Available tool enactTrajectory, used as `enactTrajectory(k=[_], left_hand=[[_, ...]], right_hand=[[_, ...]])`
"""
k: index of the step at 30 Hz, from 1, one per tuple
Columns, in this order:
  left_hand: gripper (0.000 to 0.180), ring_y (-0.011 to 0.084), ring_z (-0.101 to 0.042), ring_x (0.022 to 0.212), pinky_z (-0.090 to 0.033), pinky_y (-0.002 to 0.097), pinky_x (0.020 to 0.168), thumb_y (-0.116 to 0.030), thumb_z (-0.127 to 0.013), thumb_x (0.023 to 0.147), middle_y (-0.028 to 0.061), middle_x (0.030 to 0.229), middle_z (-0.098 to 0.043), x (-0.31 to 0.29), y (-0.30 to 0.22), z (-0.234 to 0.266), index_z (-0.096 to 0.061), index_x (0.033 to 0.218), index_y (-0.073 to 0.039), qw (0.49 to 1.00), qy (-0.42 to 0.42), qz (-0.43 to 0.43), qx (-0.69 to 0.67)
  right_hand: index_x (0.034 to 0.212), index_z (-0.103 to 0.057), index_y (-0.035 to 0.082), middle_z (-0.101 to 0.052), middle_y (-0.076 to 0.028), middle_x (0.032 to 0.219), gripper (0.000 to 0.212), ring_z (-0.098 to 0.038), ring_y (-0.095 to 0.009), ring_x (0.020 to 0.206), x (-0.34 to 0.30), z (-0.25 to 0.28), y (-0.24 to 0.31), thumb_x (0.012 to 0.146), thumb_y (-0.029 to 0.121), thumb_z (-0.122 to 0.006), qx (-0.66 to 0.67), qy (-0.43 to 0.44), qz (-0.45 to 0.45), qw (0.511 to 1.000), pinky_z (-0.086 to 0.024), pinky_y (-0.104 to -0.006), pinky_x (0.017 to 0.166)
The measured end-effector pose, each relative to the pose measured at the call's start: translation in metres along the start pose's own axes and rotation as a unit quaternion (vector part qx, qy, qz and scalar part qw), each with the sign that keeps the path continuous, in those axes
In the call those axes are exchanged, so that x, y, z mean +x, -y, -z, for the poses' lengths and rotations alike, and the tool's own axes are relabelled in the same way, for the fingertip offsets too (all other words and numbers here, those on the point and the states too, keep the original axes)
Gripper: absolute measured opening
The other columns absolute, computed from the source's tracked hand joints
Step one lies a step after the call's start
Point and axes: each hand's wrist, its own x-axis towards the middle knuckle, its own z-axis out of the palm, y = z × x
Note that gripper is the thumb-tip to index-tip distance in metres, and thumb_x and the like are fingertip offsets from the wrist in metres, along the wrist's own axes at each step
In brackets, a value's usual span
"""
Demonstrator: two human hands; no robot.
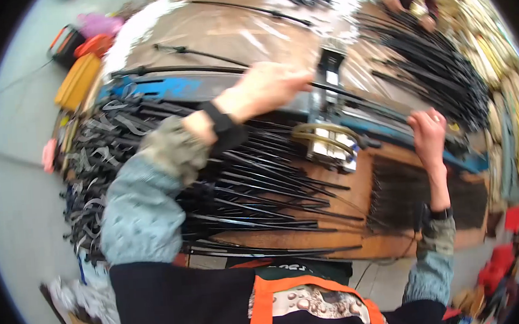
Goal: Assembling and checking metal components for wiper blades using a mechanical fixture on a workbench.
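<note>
My left hand (269, 89) is closed round a thin black rod (351, 95) above the workbench. The rod runs out to the right from its fingertips, past a small metal fixture (333, 142) with a curved brass-coloured hose. To the right, my right hand (429, 129) is raised in a closed grip close to the rod's far stretch; whatever is inside its fingers is hidden. Beneath both hands runs a long blue metal rail (377, 128) with the fixture mounted across it. Motion blurs the hands and rod slightly.
Several black rods with grey straps (261, 180) are heaped at the near left. Another pile of black rods (439, 65) lies at the far right, by a co-worker's hands (391, 0). A dark mat (430, 195) covers the near right. A yellow box (78, 81) stands beyond the bench's left edge.
</note>
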Motion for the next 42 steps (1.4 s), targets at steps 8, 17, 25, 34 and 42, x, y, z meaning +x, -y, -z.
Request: enactTrajectory(k=[8,17,25,34,42], left_hand=[[0.021,0.034,-0.064,0.075,-0.052,0.0434,0.067,-0.027,-0.058,0.095,0.0134,0.074,-0.06,-0.004,-0.006,0.0,-0.058,0.087,-0.008,0.997,-0.002,0.048,-0.059],[0.022,0.037,-0.065,0.079,-0.052,0.0462,0.068,-0.025,-0.058,0.093,0.0168,0.076,-0.064,0.011,-0.004,-0.002,-0.061,0.083,-0.006,0.99,0.041,0.107,-0.084],[0.013,0.0357,-0.066,0.074,-0.051,0.046,0.061,-0.02,-0.059,0.091,0.0145,0.076,-0.065,0.009,0.002,-0.025,-0.059,0.088,-0.008,0.997,-0.02,0.017,-0.067],[0.016,0.0415,-0.061,0.076,-0.047,0.0491,0.061,-0.021,-0.057,0.094,0.0184,0.076,-0.062,0.014,0.001,-0.016,-0.053,0.088,-0.007,0.995,0.05,0.085,-0.03],[0.016,0.0417,-0.061,0.077,-0.047,0.0501,0.063,-0.021,-0.055,0.096,0.0187,0.077,-0.063,0.009,-0.011,-0.015,-0.053,0.088,-0.007,0.992,0.067,0.106,-0.01]], right_hand=[[0.086,-0.059,0.003,-0.057,-0.011,0.078,0.015,-0.053,-0.03,0.078,-0.005,-0.012,0.002,0.095,0.016,-0.059,0.068,-0.007,-0.041,0.997,-0.04,-0.0377,0.08],[0.086,-0.059,0.003,-0.057,-0.011,0.078,0.015,-0.052,-0.03,0.076,-0.003,-0.019,0.001,0.094,0.015,-0.06,0.077,0.003,-0.058,0.995,-0.04,-0.037,0.074],[0.092,-0.065,0.004,-0.065,-0.011,0.083,0.004,-0.06,-0.031,0.08,-0.01,-0.015,0.001,0.088,0.006,-0.064,0.072,-0.026,-0.064,0.995,-0.046,-0.0405,0.076],[0.117,-0.066,0.005,-0.07,-0.01,0.11,0.033,-0.06,-0.028,0.113,-0.024,-0.001,0.089,0.084,0.003,-0.067,0.097,-0.061,0.015,0.993,-0.035,-0.0476,0.103],[0.113,-0.065,0.003,-0.068,-0.009,0.097,0.023,-0.062,-0.027,0.094,-0.046,-0.02,0.092,0.09,0.004,-0.062,0.217,-0.004,-0.077,0.973,-0.047,-0.0352,0.083]])
